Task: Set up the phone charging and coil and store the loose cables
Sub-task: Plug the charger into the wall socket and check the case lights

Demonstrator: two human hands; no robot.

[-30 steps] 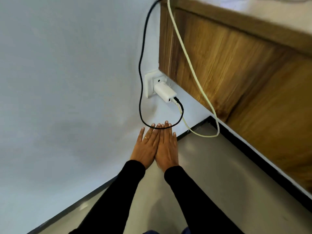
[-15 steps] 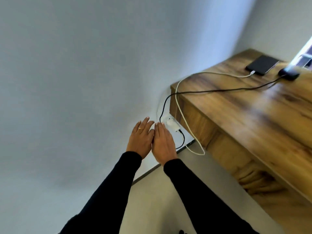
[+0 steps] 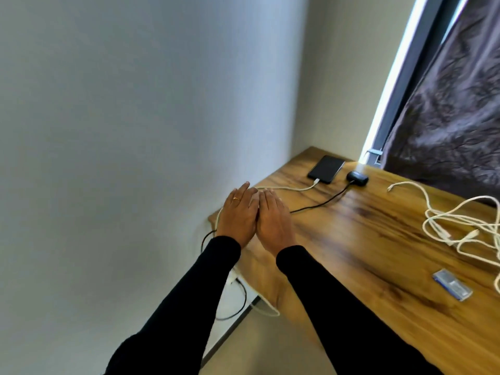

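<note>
Your left hand [image 3: 238, 216] and right hand [image 3: 273, 220] hover side by side above the near corner of the wooden desk [image 3: 378, 239], palms down, fingers straight and together, neither holding anything (a ring shows on the left one). Both sleeves are black.

At the desk's far corner, close to the wall [image 3: 135, 131], the phone [image 3: 326, 169] lies flat and face up with the white charging cable [image 3: 295, 188] plugged into its near end; that cable runs back along the desktop toward your hands and passes under them. Just beside the phone sits a small dark case [image 3: 357, 178], with a black cable [image 3: 319, 204] leading from it across the wood to the desk's edge by your right hand.

Well apart from these, at the right side of the desk, a tangle of loose white cables [image 3: 465, 226] lies uncoiled on the surface. Near it, toward you, rests a small blue-and-clear packet [image 3: 451, 284]. A dark curtain [image 3: 446, 104] hangs behind the desk.
</note>
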